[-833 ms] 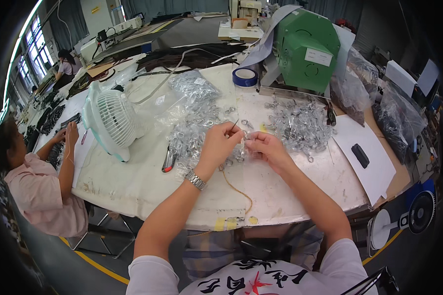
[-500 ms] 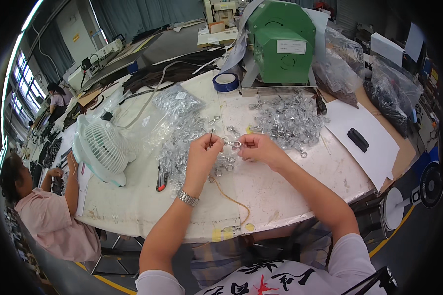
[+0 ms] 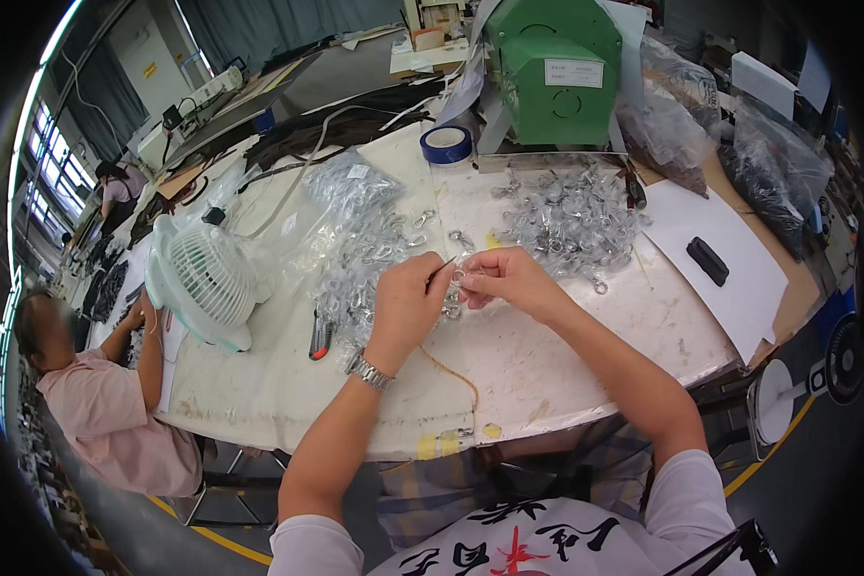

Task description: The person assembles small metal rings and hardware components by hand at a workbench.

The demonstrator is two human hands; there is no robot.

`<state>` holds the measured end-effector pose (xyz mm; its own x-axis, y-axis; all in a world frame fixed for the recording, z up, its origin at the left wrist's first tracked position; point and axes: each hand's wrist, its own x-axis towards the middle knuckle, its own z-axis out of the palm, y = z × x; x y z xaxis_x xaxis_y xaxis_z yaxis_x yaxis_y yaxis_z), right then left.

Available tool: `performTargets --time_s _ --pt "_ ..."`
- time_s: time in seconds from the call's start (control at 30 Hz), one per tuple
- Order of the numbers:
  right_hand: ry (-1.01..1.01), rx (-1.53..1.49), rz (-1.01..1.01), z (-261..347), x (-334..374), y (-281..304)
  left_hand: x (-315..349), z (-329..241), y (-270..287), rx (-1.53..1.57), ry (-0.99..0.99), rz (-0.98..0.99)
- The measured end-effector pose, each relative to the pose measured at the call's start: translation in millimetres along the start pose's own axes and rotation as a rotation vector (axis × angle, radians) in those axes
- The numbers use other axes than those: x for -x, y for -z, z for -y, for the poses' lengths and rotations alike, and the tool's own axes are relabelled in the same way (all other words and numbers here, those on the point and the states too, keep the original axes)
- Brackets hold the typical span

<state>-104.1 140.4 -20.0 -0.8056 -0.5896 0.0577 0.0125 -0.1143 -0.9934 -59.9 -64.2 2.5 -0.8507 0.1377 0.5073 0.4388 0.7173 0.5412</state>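
Note:
My left hand [image 3: 408, 298] pinches a thin dark cord whose end points toward my right hand [image 3: 504, 276]. The cord hangs down from that hand and trails over the white table [image 3: 566, 355]. Pinched in my right-hand fingers is a small metal ring clasp [image 3: 459, 277], held just above the table. Both hands meet over the table's middle, touching at the fingertips. A pile of shiny metal clasps [image 3: 571, 216] lies behind my right hand. Clear bags of the same clasps [image 3: 360, 226] lie behind my left hand.
A white desk fan [image 3: 202, 278] stands at the left, a utility knife [image 3: 319, 338] beside it. A blue tape roll [image 3: 446, 144] and green machine [image 3: 557, 72] stand at the back. A black object [image 3: 708, 260] lies on white paper. A person [image 3: 96, 384] sits at left.
My head has tilted, so the table sits lower in the picture. Both hands stay together at the table's middle, still working the cord and clasp.

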Motion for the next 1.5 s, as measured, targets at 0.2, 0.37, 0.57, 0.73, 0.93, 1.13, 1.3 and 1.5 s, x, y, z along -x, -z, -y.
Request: performTargets --time_s 0.2,0.37,0.57,0.73,0.93,1.13,1.3,1.5 --pt "-0.008 -0.005 0.022 -2 -2 2 -7 6 -3 0.414 0.162 -0.042" --pt "-0.001 0.130 0.038 5 -5 -13 3 31 4 0.444 0.137 0.053" --pt "-0.148 0.145 -0.055 14 18 -4 5 -5 -26 0.200 -0.120 -0.162" --pt "-0.102 0.086 -0.126 -2 -5 11 5 13 -21 0.405 0.102 -0.200" --pt "0.081 -0.130 -0.302 -3 -10 7 9 4 -43 0.694 0.065 -0.086" --pt "0.027 -0.063 -0.166 -13 -6 20 9 -6 -35 1.004 0.263 0.081" --pt "0.053 -0.148 -0.139 -8 -5 12 12 -4 -35 1.169 0.399 0.187" --pt "0.086 -0.302 -0.295 -8 -5 18 14 -7 -34 1.272 0.449 0.263"
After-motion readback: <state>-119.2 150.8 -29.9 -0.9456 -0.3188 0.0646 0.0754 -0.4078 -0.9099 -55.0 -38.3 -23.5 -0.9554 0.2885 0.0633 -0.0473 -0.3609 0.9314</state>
